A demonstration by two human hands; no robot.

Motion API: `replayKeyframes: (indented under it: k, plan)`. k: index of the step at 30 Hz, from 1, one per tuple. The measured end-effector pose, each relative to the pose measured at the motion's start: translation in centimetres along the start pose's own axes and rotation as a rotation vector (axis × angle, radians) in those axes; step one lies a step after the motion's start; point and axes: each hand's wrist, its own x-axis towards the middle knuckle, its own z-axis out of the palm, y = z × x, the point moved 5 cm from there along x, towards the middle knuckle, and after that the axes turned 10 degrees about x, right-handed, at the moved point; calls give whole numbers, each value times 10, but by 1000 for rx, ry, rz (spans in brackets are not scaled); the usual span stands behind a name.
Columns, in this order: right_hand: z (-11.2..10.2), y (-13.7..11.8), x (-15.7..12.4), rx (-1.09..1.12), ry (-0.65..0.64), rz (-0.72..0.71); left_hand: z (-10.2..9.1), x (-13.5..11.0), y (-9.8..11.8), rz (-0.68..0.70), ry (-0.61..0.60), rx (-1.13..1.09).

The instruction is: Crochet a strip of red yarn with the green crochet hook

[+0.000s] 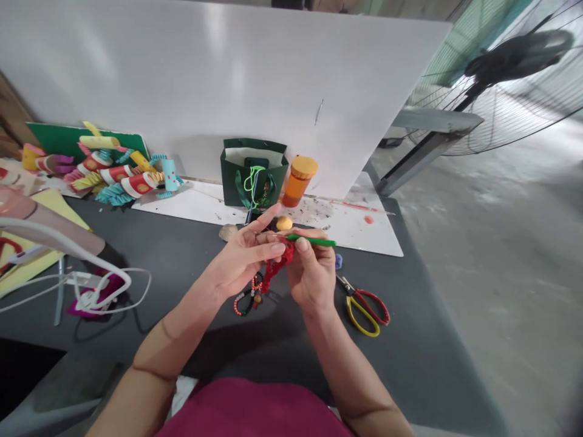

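Surface: a dark grey tabletop (pixel 401 297), with a white board (pixel 218 79) propped along its far edge.

Red piece: a red yarn crochet strip (pixel 279 266) hangs between the hands, above the tabletop. It looks light and soft, likely to bunch, so its top, near the working loops, seems the firmest place to hold.

Left hand (pixel 241 261): narrowed, apparently pinching the strip's top, with the fingers reaching toward the right hand.

Right hand (pixel 312 279): closed around a green crochet hook (pixel 312 241), which looks stiff, slim and smooth, best held by the shaft.

Around the strip: a string of beads (pixel 248 298) just below; red-and-yellow-handled scissors (pixel 364 309) to the right; a small yellow ball (pixel 284 223) just beyond; a green paper bag (pixel 232 173) and an orange-lidded jar (pixel 299 181) farther beyond.
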Motion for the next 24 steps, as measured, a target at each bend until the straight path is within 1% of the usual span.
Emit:
replayKeyframes:
  k: [2,5,7,10,13,15,19,22,24]
  plan:
    - [-2,0,2,23,-3,39,-1,0,3,30,-5,31]
    - [-8,-1,5,15,23,59,0,-1,8,121,2,108]
    - [-11,-2,6,4,18,71,1,-2,9,158,9,166]
    - [-11,-4,7,-46,-25,93,2,-4,9,182,13,219]
    - [-11,-7,5,-108,-16,113,0,-4,9,200,34,234]
    - [-11,-9,4,-129,22,108,-1,-4,10,209,55,240]
    - [-9,-16,4,-151,81,47,-3,-5,10,223,80,266]
    - [-10,-19,5,-189,100,30,-4,-5,10,233,97,288]
    - [-9,-20,6,-194,86,32,-4,-5,11,237,99,300]
